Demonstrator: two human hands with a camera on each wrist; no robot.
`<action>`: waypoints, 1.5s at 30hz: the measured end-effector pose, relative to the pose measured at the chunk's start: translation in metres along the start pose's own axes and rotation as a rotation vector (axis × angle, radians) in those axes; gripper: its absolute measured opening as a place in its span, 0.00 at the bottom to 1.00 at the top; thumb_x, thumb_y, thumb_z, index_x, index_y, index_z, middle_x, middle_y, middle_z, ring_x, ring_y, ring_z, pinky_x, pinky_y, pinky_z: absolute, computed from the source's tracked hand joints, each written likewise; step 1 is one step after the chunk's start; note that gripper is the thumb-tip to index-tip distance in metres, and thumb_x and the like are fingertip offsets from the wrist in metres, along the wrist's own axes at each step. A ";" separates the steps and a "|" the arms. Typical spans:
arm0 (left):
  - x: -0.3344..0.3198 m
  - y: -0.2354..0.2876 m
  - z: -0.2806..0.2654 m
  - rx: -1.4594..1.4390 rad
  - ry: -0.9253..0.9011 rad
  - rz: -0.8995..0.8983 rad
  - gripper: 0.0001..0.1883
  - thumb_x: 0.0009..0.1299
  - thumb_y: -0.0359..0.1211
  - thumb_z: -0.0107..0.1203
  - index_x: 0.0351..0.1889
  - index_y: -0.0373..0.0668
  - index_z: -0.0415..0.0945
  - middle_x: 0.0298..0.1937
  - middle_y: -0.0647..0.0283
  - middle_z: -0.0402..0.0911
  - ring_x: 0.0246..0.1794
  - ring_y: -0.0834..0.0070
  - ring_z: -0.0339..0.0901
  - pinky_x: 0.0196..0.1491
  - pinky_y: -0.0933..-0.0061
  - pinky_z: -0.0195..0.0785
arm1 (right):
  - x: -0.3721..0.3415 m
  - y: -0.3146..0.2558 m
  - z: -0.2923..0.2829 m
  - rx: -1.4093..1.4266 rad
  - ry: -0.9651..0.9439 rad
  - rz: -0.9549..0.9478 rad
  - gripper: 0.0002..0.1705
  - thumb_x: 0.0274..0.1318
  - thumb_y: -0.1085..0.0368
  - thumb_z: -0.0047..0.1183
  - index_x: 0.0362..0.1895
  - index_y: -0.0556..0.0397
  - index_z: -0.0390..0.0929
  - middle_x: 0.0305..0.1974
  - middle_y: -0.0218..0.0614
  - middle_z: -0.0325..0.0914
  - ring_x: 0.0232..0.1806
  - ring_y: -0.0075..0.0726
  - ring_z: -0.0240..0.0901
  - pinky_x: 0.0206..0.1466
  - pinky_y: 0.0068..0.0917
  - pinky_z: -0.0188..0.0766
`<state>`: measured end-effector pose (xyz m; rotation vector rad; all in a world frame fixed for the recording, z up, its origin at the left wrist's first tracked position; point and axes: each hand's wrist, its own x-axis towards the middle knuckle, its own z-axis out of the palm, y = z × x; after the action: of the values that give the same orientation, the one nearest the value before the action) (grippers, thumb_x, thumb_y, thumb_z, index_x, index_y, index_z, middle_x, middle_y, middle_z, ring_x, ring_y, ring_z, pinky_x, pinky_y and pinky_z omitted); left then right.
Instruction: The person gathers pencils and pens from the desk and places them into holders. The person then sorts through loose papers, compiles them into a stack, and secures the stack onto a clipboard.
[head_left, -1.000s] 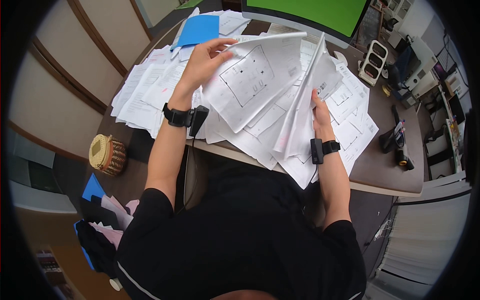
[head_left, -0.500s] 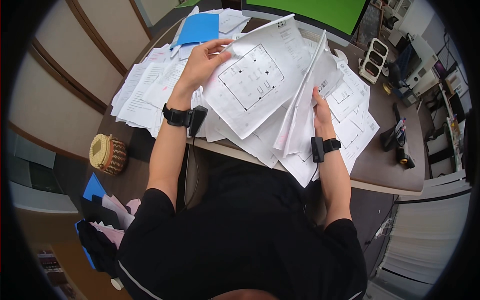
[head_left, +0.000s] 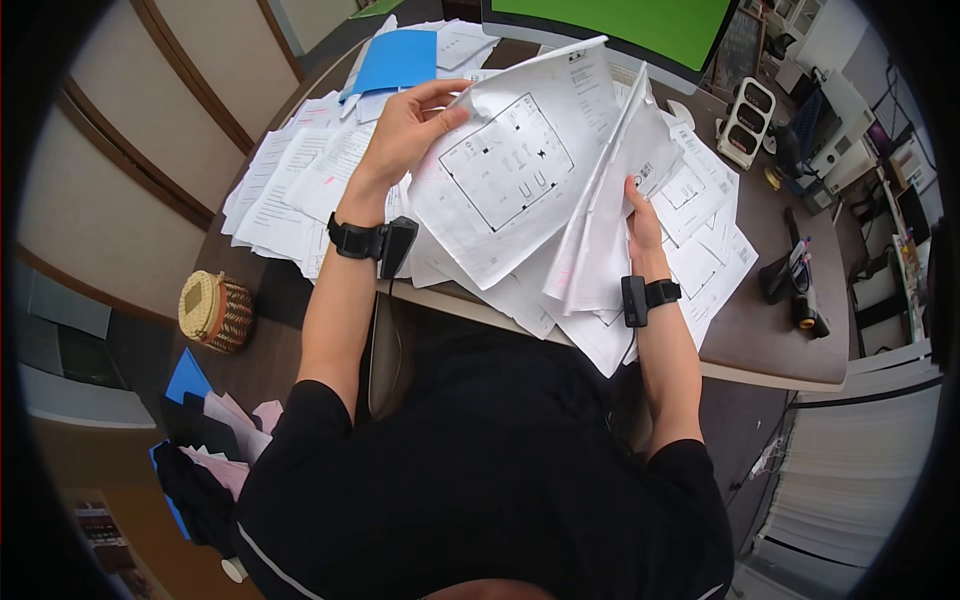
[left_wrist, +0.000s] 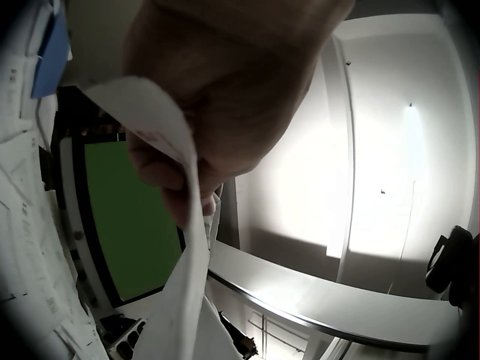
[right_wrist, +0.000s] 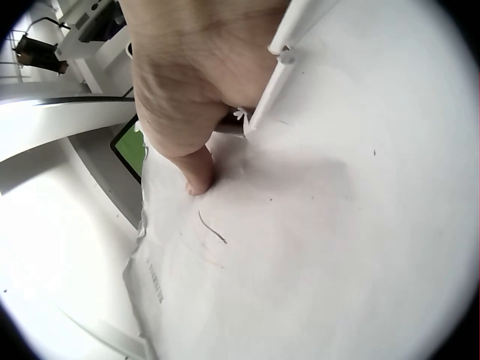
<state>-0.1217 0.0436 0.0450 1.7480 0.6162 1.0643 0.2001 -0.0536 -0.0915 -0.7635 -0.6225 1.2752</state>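
Head view: the left hand (head_left: 410, 135) pinches the sheet (head_left: 510, 165) at its upper left edge; the grip is closed, between thumb and bent fingers. The sheet is raised in front of the person, above the papers (head_left: 290, 190) on the desk (head_left: 780, 350). It is tilted and slightly bowed, and its printed face, a rectangular plan outline, is turned to the camera.

The right hand (head_left: 645, 225) grips the bundle (head_left: 600, 235), several sheets held at a steep angle to the right of the raised sheet. The thumb lies along the bundle's right side; the other fingers are hidden. Whether the sheet touches the bundle cannot be determined.

Left wrist view: the sheet appears nearly edge-on and curved, with curled fingers at its edge. Right wrist view: the thumb rests on a white paper surface that bears faint marks.

Surroundings: the papers spread to both sides of the hands, some overhanging the front edge of the desk. The blue folder (head_left: 397, 60) lies on the papers at the far left. The monitor (head_left: 620, 25), its screen green, stands behind. The basket (head_left: 215, 310) is located left of the left forearm.
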 end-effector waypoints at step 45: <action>0.006 0.000 -0.033 0.583 -0.061 -0.063 0.17 0.60 0.41 0.63 0.41 0.39 0.83 0.28 0.63 0.83 0.27 0.80 0.76 0.33 0.80 0.67 | -0.013 0.004 -0.006 0.174 -0.229 -0.016 0.16 0.61 0.60 0.49 0.53 0.43 0.72 0.22 0.25 0.65 0.21 0.22 0.57 0.25 0.18 0.58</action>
<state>-0.1475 0.0640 0.0529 2.2288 1.0083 0.8293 0.2000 -0.0668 -0.0982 -0.4720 -0.6898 1.3935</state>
